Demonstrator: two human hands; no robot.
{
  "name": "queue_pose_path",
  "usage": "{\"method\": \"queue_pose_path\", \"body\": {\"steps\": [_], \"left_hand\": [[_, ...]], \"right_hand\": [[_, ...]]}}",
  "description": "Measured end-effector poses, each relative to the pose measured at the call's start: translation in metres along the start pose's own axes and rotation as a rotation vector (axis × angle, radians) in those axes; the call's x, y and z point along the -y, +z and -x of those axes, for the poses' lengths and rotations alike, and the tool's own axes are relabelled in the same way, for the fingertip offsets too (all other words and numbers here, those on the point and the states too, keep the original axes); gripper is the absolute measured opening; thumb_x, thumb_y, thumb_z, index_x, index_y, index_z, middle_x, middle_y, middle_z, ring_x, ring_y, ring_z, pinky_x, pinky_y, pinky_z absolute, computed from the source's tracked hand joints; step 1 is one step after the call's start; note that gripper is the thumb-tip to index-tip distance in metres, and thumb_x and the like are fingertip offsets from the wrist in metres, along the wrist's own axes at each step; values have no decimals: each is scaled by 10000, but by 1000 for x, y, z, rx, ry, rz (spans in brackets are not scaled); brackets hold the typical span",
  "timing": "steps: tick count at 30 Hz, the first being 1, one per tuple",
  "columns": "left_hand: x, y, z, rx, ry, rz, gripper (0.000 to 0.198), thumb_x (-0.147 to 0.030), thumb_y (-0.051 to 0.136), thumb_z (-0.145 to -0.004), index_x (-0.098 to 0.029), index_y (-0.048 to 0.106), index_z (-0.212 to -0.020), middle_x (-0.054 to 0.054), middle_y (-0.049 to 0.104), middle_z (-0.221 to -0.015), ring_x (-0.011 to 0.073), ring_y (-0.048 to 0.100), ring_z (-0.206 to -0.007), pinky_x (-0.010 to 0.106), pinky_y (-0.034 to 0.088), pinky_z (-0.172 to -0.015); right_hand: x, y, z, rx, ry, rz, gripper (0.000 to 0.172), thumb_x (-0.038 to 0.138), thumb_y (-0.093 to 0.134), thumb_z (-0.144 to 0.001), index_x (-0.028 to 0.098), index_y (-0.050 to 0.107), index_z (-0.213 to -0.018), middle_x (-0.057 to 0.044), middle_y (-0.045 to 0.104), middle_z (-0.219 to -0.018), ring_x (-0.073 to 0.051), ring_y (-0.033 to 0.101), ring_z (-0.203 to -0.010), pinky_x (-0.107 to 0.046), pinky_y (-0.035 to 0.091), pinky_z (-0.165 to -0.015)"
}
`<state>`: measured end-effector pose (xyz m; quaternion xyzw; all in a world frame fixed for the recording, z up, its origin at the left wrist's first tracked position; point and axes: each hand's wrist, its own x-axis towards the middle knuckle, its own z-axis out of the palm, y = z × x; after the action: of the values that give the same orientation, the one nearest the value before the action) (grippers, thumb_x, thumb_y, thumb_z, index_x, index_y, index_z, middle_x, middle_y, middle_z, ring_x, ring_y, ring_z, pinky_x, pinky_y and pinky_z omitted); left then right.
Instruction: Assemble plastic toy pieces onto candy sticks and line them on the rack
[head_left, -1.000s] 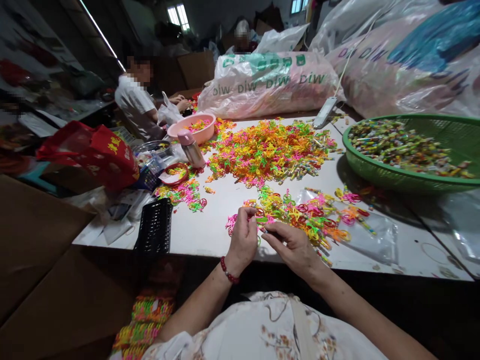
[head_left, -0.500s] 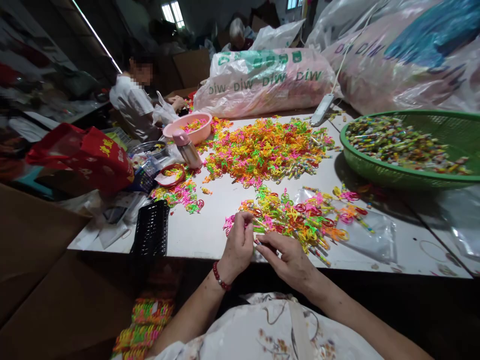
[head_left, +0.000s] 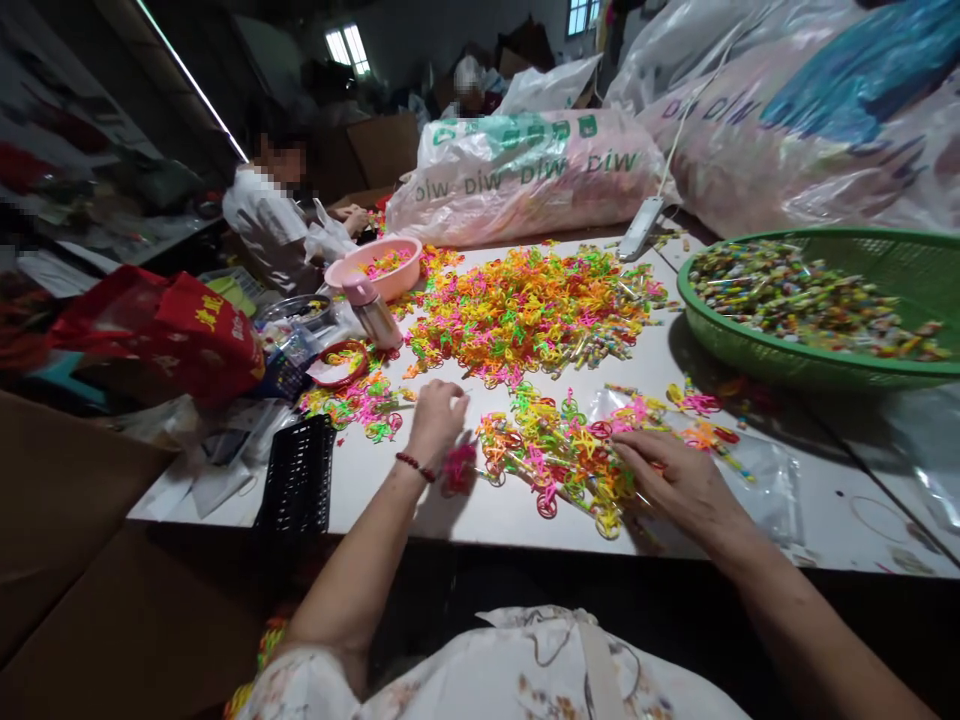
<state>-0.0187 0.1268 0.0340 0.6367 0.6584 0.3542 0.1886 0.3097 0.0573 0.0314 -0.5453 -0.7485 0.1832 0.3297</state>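
My left hand (head_left: 436,415) reaches out over the white table (head_left: 480,505) with its fingers curled shut; I cannot see what is in them. A blurred pink piece (head_left: 459,468) is just below its wrist. My right hand (head_left: 671,478) lies on the near pile of small neon plastic pieces (head_left: 570,450), fingertips pressed into it beside a clear plastic bag (head_left: 739,470). A bigger heap of the same pieces (head_left: 529,310) covers the middle of the table.
A green basket (head_left: 825,355) full of small sticks stands right. A pink bowl (head_left: 379,268), a bottle (head_left: 371,310), a red bag (head_left: 161,330) and a black tray (head_left: 296,478) lie left. Large filled sacks (head_left: 525,170) stand behind. Another person (head_left: 270,215) sits at the far left.
Both hands were together near the table's edge working one piece. Now they are apart: the left has gone forward and left, the right has moved right onto the near pile.
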Motion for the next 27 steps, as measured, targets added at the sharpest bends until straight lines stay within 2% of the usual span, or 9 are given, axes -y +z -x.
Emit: {"method": "queue_pose_path", "body": {"steps": [3, 5, 8, 10, 14, 16, 18, 22, 27], "left_hand": [[-20, 54, -15, 133, -59, 106, 225, -243, 757, -720, -162, 591, -592, 30, 544, -674, 213, 565, -822, 359, 429, -865], [-28, 81, -26, 187, -116, 150, 223, -298, 740, -772, -137, 613, -685, 20, 578, -721, 182, 588, -794, 349, 477, -806], [-31, 104, -42, 257, -204, 244, 252, -352, 609, -902, -133, 621, -1026, 49, 637, -993, 166, 627, -872, 348, 538, -772], [-29, 109, -48, 281, -252, 307, 270, -357, 580, -923, -133, 611, -1071, 48, 636, -1022, 165, 635, -867, 334, 550, -747], [-22, 107, -47, 257, -326, 428, 234, -255, 776, -728, -119, 603, -647, -21, 559, -587, 106, 533, -576, 221, 418, -536], [-21, 100, -43, 206, -347, 513, 291, -219, 812, -633, -146, 546, -542, -46, 482, -480, 82, 452, -501, 209, 332, -486], [-23, 91, -39, 145, -354, 624, 293, -262, 792, -633, -163, 526, -561, -58, 477, -493, 70, 423, -491, 202, 322, -490], [-31, 67, -29, 70, -367, 850, 317, -332, 769, -628, -170, 497, -621, -57, 506, -568, 65, 469, -534, 200, 381, -553], [-38, 43, -10, 68, -425, 1031, 328, -316, 794, -590, -165, 513, -667, -42, 552, -603, 68, 517, -548, 196, 403, -549]], "right_hand": [[-19, -18, -23, 8, 62, 174, 313, 372, 447, -941, 225, 719, -985, -68, 720, -993, -215, 660, -912, -322, 486, -844], [-38, -32, -42, 18, 150, 360, 324, 340, 440, -938, 198, 730, -970, -85, 712, -962, -214, 653, -896, -306, 466, -819], [-72, -49, -71, 84, 339, 632, 360, 338, 424, -941, 170, 741, -970, -127, 695, -990, -234, 645, -919, -307, 444, -782], [-91, -54, -87, 162, 448, 728, 378, 345, 417, -943, 150, 738, -990, -157, 684, -1046, -247, 642, -954, -309, 438, -771], [-113, -51, -108, 259, 581, 741, 336, 304, 493, -893, 90, 744, -959, -215, 691, -1022, -285, 654, -944, -324, 443, -716], [-119, -47, -114, 285, 623, 708, 295, 271, 537, -853, 76, 754, -896, -225, 703, -951, -290, 668, -889, -320, 440, -668], [-122, -43, -117, 285, 654, 682, 263, 243, 564, -819, 74, 753, -889, -232, 705, -961, -294, 670, -881, -317, 438, -649], [-121, -35, -118, 212, 650, 655, 320, 249, 521, -848, 82, 699, -1055, -223, 690, -1059, -297, 657, -934, -327, 443, -683], [-106, -25, -116, -57, 545, 537, 372, 338, 427, -928, 104, 629, -1135, -209, 684, -1075, -302, 627, -983, -348, 434, -776]]}}
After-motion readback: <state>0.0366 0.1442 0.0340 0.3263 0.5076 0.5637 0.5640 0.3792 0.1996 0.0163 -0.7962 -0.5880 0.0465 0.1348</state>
